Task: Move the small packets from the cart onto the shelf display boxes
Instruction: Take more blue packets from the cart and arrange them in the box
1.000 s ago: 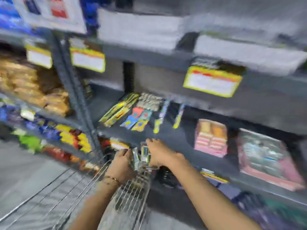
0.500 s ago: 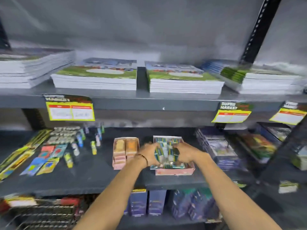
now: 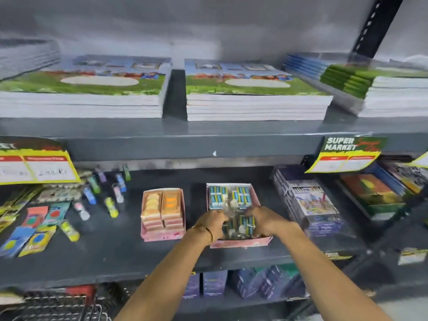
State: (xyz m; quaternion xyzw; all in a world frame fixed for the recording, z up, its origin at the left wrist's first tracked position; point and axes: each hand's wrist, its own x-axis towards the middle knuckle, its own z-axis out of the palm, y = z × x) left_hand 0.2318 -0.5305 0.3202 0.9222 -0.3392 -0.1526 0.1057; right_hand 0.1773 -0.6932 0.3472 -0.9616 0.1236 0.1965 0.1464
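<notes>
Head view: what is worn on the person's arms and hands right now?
Both forearms are bare, with no sleeves in view and no gloves. The left hand has a thin gold-coloured bangle at the wrist. The right hand and its wrist show nothing worn.

Even, fairly dim indoor light falls from above; the upper shelf (image 3: 208,144) shades the recess beneath it. Motion blur softens the whole view, worst toward the left edge. Wide-angle distortion bows the shelf lines. Price labels (image 3: 347,156) are barely legible.
</notes>
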